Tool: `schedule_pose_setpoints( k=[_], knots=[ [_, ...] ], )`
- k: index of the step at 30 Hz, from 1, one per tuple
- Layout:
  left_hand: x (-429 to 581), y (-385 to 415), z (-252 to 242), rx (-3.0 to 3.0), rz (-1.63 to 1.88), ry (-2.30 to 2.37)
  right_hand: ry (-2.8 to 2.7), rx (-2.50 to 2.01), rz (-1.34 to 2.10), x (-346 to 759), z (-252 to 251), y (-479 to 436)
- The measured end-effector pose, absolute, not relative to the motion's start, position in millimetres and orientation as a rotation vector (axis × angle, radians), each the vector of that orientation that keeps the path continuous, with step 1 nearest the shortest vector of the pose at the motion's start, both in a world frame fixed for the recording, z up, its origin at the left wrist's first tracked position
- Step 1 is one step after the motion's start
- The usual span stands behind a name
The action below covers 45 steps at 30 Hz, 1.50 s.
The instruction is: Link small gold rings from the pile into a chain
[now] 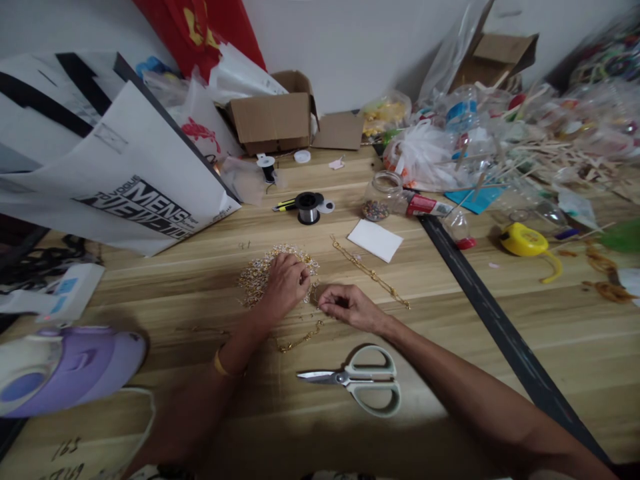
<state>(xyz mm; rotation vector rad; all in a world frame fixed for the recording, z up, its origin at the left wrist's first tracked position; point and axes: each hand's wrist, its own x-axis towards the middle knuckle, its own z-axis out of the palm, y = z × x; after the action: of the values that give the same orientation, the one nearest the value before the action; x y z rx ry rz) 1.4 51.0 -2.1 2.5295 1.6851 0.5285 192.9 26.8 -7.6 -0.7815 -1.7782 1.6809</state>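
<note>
My left hand rests over a pile of small gold and clear beads, its fingers curled together. Just to its right, my right hand pinches with thumb and forefinger. Whatever is between the fingers of either hand is too small to make out. A short gold chain lies on the table below the hands, and a longer gold chain stretches diagonally behind my right hand. Nearer to me are scissors with pale green handles, blades pointing left.
Behind the beads stand a spool of wire, a white card and a jar of mixed beads. A yellow tape measure lies right, before plastic clutter. At left are a large white bag and a purple appliance.
</note>
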Motion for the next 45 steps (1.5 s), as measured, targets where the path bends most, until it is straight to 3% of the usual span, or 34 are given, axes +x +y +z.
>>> schedule_pose_setpoints(
  k=[26,45],
  knots=[
    [7.0,64.3,13.7,2.257,0.721,1.456,-1.791,-0.752,1.709,194.4,-8.4,27.9],
    [18.6,82.3,8.6,2.491,0.559,1.265,-1.788,-0.749,1.705,193.9,-7.6,28.0]
  ],
)
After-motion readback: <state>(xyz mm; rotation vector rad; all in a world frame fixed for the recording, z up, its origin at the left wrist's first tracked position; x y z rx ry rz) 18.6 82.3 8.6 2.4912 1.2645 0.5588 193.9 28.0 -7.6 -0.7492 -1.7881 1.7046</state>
